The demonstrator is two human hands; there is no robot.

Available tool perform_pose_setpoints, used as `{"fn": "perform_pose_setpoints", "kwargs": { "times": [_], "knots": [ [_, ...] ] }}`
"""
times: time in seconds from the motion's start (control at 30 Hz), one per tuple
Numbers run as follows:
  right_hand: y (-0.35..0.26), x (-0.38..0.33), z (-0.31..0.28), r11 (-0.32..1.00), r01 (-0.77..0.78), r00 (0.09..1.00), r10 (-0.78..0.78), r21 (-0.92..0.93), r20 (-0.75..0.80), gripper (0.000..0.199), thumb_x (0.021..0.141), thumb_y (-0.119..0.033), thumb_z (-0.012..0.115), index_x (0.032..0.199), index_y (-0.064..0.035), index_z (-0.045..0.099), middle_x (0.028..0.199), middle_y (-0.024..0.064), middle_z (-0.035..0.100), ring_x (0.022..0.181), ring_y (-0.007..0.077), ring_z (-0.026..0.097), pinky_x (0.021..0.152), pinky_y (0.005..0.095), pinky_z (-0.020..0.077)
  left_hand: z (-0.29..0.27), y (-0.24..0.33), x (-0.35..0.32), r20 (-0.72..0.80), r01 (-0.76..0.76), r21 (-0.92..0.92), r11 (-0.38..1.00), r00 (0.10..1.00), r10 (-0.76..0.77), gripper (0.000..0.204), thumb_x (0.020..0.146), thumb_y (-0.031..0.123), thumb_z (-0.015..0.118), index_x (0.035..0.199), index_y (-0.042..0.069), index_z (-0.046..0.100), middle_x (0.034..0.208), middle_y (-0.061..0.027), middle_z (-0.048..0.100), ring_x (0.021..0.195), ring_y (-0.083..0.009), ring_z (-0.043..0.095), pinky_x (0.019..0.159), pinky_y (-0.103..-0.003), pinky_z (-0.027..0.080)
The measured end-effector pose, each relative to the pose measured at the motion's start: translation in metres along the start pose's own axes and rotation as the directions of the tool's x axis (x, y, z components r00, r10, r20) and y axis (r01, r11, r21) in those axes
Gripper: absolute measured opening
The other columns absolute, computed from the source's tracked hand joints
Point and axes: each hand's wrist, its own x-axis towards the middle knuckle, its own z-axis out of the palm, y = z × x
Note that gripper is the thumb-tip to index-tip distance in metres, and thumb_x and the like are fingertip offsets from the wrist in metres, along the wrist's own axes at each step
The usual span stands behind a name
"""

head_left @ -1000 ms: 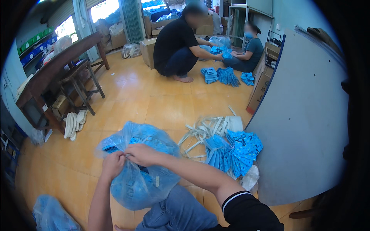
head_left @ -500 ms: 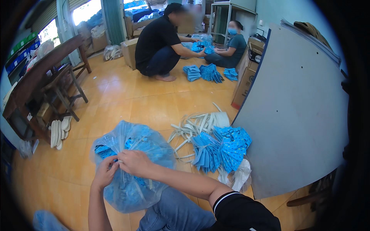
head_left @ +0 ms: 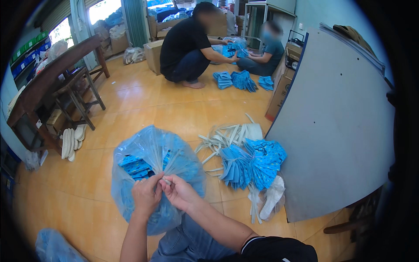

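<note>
A large translucent plastic bag (head_left: 181, 150) stands in front of me, filled with blue patterned pieces (head_left: 134, 167). Its mouth is bunched into folds at the near side. My left hand (head_left: 146, 193) is closed on this gathered neck, thumb and fingers pinching. Right beside it, my right hand (head_left: 178, 191) also pinches the neck, its fingertips almost touching the left thumb. A small pale bit shows between the fingertips; I cannot tell whether it is a tie or twisted plastic. To the bag's right lie fanned bundles of blue pieces (head_left: 235, 168), bound with thin string.
Pale strips (head_left: 231, 136) lie tangled behind the bundles, and a white sole-shaped piece (head_left: 273, 198) in plastic lies before them. A grey panel (head_left: 336, 131) leans at right. Two people handle blue bundles farther off. A wooden bench (head_left: 61, 74) and white soles (head_left: 72, 142) are at left.
My view has shifted slightly, so the scene sits farther right. My right hand has turned from lying over the bag's neck to pinching it with the fingertips, beside my left hand.
</note>
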Motion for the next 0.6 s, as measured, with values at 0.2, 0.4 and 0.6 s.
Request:
{"fn": "perform_pose_setpoints", "kwargs": {
  "times": [0.2,0.4,0.6],
  "knots": [
    [-0.011,-0.017,0.005,0.845,0.152,0.986,-0.093,-0.513,0.138,0.026,0.103,-0.028,0.055,0.104,-0.0026,0.062,0.105,0.0079,0.067,0.089,0.0134,0.069,0.063,0.0191,0.0509,0.001,-0.007,0.003,0.039,0.048,-0.09,0.995,0.998,-0.045,0.028,0.084,0.009,0.067,0.111,0.014,0.072,0.084,-0.0089,0.071,0.072,-0.0276,0.063,0.07,-0.039,0.044],
    [-0.054,0.006,0.015,-0.209,0.49,0.84,-0.146,-0.846,0.522,0.031,0.101,-0.03,0.055,0.109,-0.002,0.065,0.101,0.0131,0.068,0.088,0.028,0.068,0.075,0.0367,0.0526,0.001,-0.029,0.003,0.058,0.174,-0.219,0.96,0.985,-0.165,0.027,0.088,0.008,0.064,0.113,0.012,0.072,0.087,-0.01,0.072,0.077,-0.0292,0.064,0.075,-0.04,0.045],
    [-0.033,0.039,0.021,-0.386,0.684,0.602,-0.181,-0.619,0.778,0.019,0.091,-0.02,0.064,0.102,-0.0044,0.065,0.096,0.0136,0.066,0.092,0.0364,0.063,0.079,0.0445,0.0511,-0.002,-0.039,0.003,0.147,0.29,-0.21,0.934,0.953,-0.263,0.033,0.091,0.001,0.054,0.121,0.001,0.066,0.103,-0.0169,0.073,0.093,-0.0268,0.071,0.082,-0.035,0.052]
  ]
}}
